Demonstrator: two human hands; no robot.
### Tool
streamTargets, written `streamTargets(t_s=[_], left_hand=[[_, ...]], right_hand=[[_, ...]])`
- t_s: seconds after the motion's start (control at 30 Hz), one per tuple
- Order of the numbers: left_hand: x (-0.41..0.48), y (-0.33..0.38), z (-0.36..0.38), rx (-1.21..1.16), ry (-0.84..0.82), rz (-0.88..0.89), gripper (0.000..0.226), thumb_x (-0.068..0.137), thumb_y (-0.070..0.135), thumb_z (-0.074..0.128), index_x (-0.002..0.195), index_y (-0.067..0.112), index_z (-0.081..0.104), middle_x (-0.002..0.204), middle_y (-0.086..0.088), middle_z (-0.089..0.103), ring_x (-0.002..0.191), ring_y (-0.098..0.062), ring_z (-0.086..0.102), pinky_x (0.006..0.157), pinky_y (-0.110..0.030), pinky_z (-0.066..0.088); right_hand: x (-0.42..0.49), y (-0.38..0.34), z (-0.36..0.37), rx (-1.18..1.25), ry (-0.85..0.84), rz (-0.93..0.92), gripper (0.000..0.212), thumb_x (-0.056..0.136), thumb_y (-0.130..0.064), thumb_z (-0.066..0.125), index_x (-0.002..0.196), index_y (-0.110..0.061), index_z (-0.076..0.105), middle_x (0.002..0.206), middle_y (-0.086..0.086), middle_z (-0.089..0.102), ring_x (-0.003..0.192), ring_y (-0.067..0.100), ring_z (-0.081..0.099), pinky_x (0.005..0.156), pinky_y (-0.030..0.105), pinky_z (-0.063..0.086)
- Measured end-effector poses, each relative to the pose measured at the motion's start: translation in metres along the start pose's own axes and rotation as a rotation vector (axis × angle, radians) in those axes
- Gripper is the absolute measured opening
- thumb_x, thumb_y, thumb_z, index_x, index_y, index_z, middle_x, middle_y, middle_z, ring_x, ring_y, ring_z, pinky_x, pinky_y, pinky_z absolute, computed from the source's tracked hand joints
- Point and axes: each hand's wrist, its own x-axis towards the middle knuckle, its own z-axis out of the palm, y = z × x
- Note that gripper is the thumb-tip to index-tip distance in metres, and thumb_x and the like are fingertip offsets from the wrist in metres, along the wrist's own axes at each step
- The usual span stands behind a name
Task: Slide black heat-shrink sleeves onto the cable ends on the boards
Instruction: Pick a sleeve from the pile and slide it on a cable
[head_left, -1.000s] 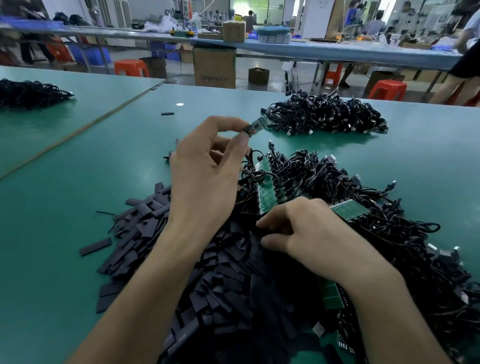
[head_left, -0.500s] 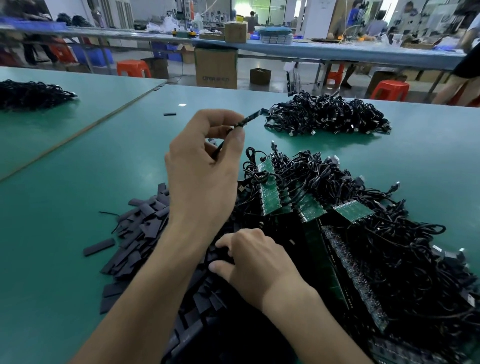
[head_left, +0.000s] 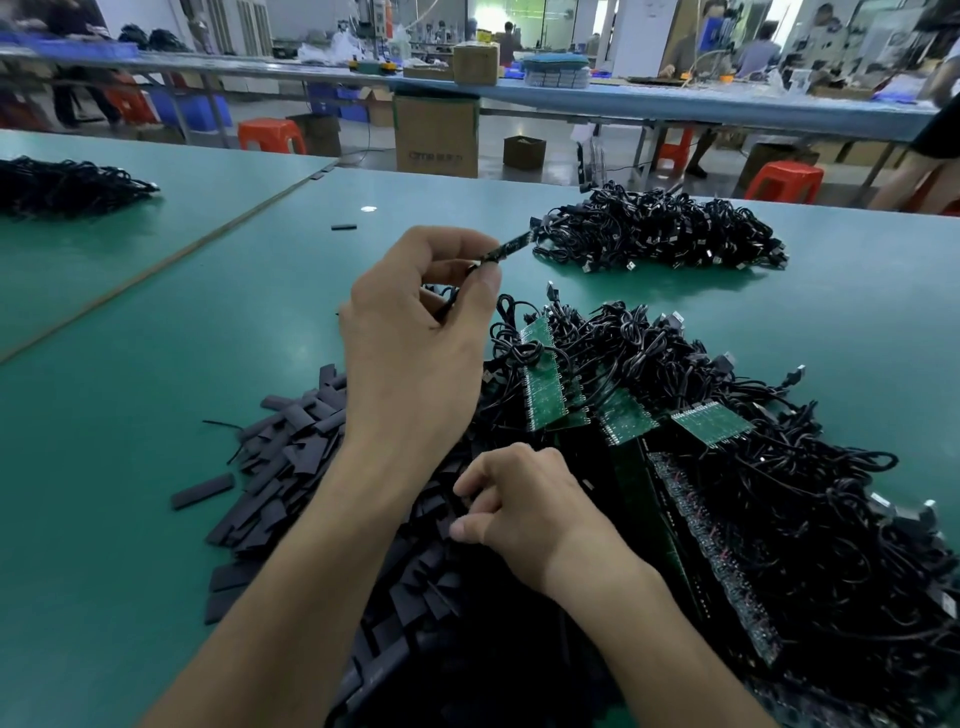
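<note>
Two hands apart: your left hand (head_left: 415, 358) pinches a small board (head_left: 508, 246) up at centre frame, ready for sleeving, while your right hand (head_left: 524, 501) curls into the heat-shrink sleeves (head_left: 291, 452) lower down, grip unclear.

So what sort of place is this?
Probably an electronics assembly factory: long green workbenches, heaps of black cables with green circuit boards, and a pile of black sleeves.

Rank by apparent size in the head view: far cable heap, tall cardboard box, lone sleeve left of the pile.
1. far cable heap
2. tall cardboard box
3. lone sleeve
Apparent only: the box stands farthest away.
</note>
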Motion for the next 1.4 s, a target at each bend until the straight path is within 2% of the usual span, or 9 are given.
streamTargets(t_s=[0.2, 0.53, 0.7, 0.8, 0.87, 0.97, 1.07, 1.2, 1.4], left_hand=[[0.000, -0.001, 0.001, -0.005, -0.025, -0.009, 0.013, 0.093, 0.020, 0.068, 0.096, 0.032, 0.069, 0.079, 0.012, 0.066, 0.048, -0.003, 0.045, 0.052, -0.015, 0.038], [-0.001, -0.003, 0.001, -0.006, -0.034, -0.004, 0.014, 0.092, 0.020, 0.069, 0.095, 0.034, 0.069, 0.077, 0.014, 0.065, 0.050, -0.002, 0.045, 0.055, -0.018, 0.039], [-0.001, -0.003, 0.001, -0.018, -0.034, -0.007, 0.015, 0.091, 0.022, 0.069, 0.092, 0.037, 0.067, 0.073, 0.019, 0.064, 0.050, -0.003, 0.046, 0.055, -0.017, 0.039], [-0.001, -0.004, 0.002, -0.017, -0.033, -0.014, 0.016, 0.090, 0.023, 0.069, 0.091, 0.038, 0.067, 0.073, 0.022, 0.065, 0.050, -0.003, 0.046, 0.056, -0.020, 0.039], [-0.001, -0.004, 0.002, -0.011, -0.036, -0.014, 0.015, 0.090, 0.023, 0.069, 0.091, 0.038, 0.068, 0.074, 0.023, 0.066, 0.051, -0.003, 0.047, 0.058, -0.022, 0.041], [-0.001, -0.005, 0.003, -0.004, -0.040, -0.018, 0.013, 0.090, 0.024, 0.069, 0.092, 0.036, 0.070, 0.073, 0.023, 0.066, 0.051, -0.002, 0.047, 0.059, -0.020, 0.040], [-0.002, -0.005, 0.003, 0.003, -0.076, -0.029, 0.012, 0.091, 0.022, 0.070, 0.093, 0.034, 0.072, 0.070, 0.023, 0.066, 0.050, 0.001, 0.048, 0.054, -0.012, 0.039], [-0.006, -0.005, 0.006, 0.020, -0.182, -0.047, 0.013, 0.091, 0.022, 0.071, 0.090, 0.035, 0.072, 0.071, 0.025, 0.067, 0.050, 0.003, 0.049, 0.053, -0.009, 0.039], [-0.008, -0.005, 0.006, 0.059, -0.276, -0.035, 0.013, 0.091, 0.025, 0.070, 0.089, 0.038, 0.073, 0.073, 0.026, 0.069, 0.050, 0.002, 0.050, 0.053, -0.008, 0.039]], right_hand=[[0.002, 0.005, -0.010, -0.052, -0.109, 0.051, 0.022, 0.081, -0.021, 0.084, 0.101, -0.017, 0.075, 0.105, 0.006, 0.069, 0.096, 0.022, 0.069, 0.092, 0.039, 0.056], [-0.004, 0.001, -0.018, -0.163, -0.209, -0.001, 0.024, 0.087, -0.013, 0.077, 0.109, -0.020, 0.074, 0.087, -0.005, 0.062, 0.093, 0.021, 0.069, 0.088, 0.038, 0.058], [-0.007, -0.001, -0.019, -0.190, 0.010, -0.007, 0.023, 0.089, -0.013, 0.058, 0.089, -0.030, 0.074, 0.102, -0.002, 0.063, 0.091, 0.024, 0.065, 0.083, 0.039, 0.058], [-0.010, 0.000, -0.025, -0.140, 0.182, -0.079, 0.016, 0.089, -0.020, 0.060, 0.092, -0.031, 0.071, 0.100, -0.001, 0.066, 0.087, 0.022, 0.066, 0.080, 0.039, 0.058], [-0.014, 0.001, -0.034, -0.039, 0.279, -0.160, 0.004, 0.090, -0.023, 0.067, 0.089, -0.027, 0.068, 0.090, -0.005, 0.069, 0.078, 0.011, 0.067, 0.072, 0.034, 0.059], [-0.022, 0.000, -0.053, 0.093, 0.419, -0.252, 0.016, 0.090, -0.021, 0.073, 0.083, -0.028, 0.061, 0.074, -0.009, 0.069, 0.067, -0.001, 0.066, 0.064, 0.016, 0.053], [-0.032, -0.002, -0.073, 0.285, 0.535, -0.329, 0.025, 0.089, -0.014, 0.073, 0.090, -0.035, 0.061, 0.073, -0.012, 0.072, 0.064, 0.004, 0.071, 0.061, 0.022, 0.055], [-0.039, 0.003, -0.086, 0.353, 0.705, -0.370, 0.033, 0.094, -0.014, 0.065, 0.098, -0.046, 0.065, 0.079, -0.015, 0.073, 0.065, 0.005, 0.070, 0.059, 0.017, 0.051], [-0.037, 0.006, -0.088, 0.325, 0.852, -0.370, 0.025, 0.092, -0.023, 0.071, 0.105, -0.043, 0.068, 0.088, -0.024, 0.071, 0.081, 0.006, 0.069, 0.077, 0.031, 0.059]])
